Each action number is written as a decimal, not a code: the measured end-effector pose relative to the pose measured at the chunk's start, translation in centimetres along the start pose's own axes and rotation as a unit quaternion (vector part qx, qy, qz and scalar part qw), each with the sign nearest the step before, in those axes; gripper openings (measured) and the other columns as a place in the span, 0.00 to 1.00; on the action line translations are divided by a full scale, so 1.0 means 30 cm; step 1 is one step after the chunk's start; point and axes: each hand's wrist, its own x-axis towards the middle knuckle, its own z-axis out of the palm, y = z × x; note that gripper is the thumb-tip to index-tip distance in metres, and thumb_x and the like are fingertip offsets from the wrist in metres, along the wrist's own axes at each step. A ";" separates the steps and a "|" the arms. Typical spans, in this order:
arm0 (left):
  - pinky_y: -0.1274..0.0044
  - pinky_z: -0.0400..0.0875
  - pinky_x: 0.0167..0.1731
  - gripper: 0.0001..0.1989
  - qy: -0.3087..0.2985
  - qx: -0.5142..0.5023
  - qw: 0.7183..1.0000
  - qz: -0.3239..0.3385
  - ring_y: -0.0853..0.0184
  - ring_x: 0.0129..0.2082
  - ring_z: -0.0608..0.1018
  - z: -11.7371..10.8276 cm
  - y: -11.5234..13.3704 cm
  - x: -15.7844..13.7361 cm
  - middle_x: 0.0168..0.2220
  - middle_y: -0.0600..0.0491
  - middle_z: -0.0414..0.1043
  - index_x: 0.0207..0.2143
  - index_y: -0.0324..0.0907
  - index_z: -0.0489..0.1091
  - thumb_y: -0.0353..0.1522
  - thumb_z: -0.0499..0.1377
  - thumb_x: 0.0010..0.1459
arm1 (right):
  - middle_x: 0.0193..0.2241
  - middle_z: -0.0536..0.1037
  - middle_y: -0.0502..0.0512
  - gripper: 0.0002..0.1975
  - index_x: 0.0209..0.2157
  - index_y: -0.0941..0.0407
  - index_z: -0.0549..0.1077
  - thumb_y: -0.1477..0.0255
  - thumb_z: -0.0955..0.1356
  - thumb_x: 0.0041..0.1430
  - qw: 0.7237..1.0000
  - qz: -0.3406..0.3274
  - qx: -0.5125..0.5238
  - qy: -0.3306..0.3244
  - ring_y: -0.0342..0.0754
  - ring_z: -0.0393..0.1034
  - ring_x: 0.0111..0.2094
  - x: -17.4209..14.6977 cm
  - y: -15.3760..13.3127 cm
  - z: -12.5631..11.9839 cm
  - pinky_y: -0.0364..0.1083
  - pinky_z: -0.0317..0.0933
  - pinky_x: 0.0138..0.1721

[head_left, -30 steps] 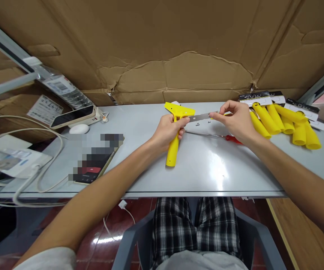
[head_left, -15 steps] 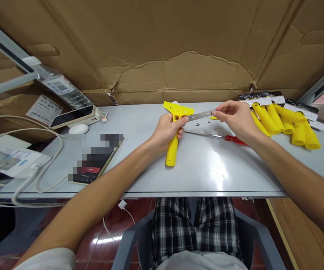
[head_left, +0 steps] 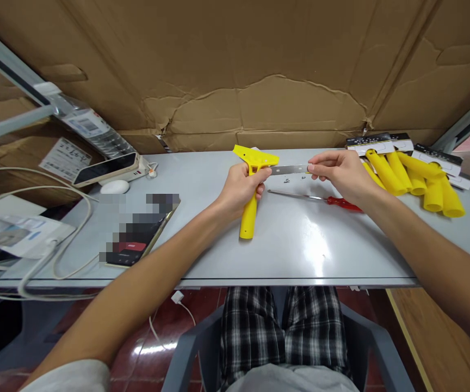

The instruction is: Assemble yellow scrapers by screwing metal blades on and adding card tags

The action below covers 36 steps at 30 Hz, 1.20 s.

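Observation:
My left hand [head_left: 243,188] is closed around the neck of a yellow plastic scraper handle [head_left: 248,218], its wide triangular head up and its grip pointing down toward me. Between my right thumb and fingers is the far end of a thin metal blade [head_left: 288,170] with small holes. The blade's other end meets my left thumb beside the scraper head; whether it touches the head is hidden. My right hand [head_left: 335,171] is closed in a pinch. Below the blade lies a screwdriver [head_left: 339,202] with a red handle. Several tiny dark screws [head_left: 286,181] are scattered behind it.
Several yellow scraper handles [head_left: 434,193] lie with black-and-white packages at the right. At the left are a phone [head_left: 137,239], a white mouse [head_left: 115,187], another phone on a power strip [head_left: 104,170] and white cables [head_left: 35,267]. Cardboard [head_left: 235,65] stands behind the table.
The scraper handle and my left hand have shifted slightly left. The blade has turned from slanting up to the right to nearly level, and my right fingertips sit a little lower.

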 end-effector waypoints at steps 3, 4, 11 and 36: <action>0.82 0.62 0.17 0.09 0.004 0.006 1.000 0.009 0.78 0.19 0.66 0.002 0.006 -0.004 0.27 0.59 0.66 0.32 0.40 0.68 0.29 0.68 0.58 | 0.33 0.76 0.57 0.25 0.39 0.57 0.80 0.52 0.80 0.49 1.000 -0.017 0.005 -0.015 0.39 0.65 0.34 0.002 0.005 -0.006 0.44 0.58 0.35; 0.82 0.62 0.17 0.09 0.006 0.008 1.000 0.013 0.78 0.19 0.66 0.003 0.008 -0.005 0.27 0.59 0.66 0.32 0.40 0.68 0.29 0.68 0.58 | 0.33 0.76 0.56 0.25 0.39 0.58 0.80 0.52 0.79 0.50 0.999 -0.023 0.005 -0.022 0.38 0.65 0.34 0.003 0.008 -0.007 0.43 0.58 0.35; 0.82 0.62 0.18 0.10 0.002 0.009 1.000 0.027 0.78 0.19 0.67 0.003 0.008 -0.003 0.27 0.59 0.67 0.32 0.40 0.69 0.31 0.69 0.56 | 0.31 0.74 0.56 0.23 0.37 0.58 0.78 0.54 0.79 0.51 0.998 -0.018 0.012 -0.054 0.37 0.62 0.32 0.010 0.016 -0.009 0.42 0.57 0.34; 0.79 0.63 0.15 0.12 -0.015 -0.016 0.999 0.042 0.79 0.16 0.69 0.102 -0.008 -0.092 0.38 0.57 0.69 0.39 0.44 0.65 0.41 0.62 0.69 | 0.41 0.75 0.55 0.35 0.39 0.59 0.75 0.57 0.85 0.29 0.973 0.094 0.209 0.019 0.36 0.62 0.37 -0.059 -0.027 0.147 0.39 0.54 0.31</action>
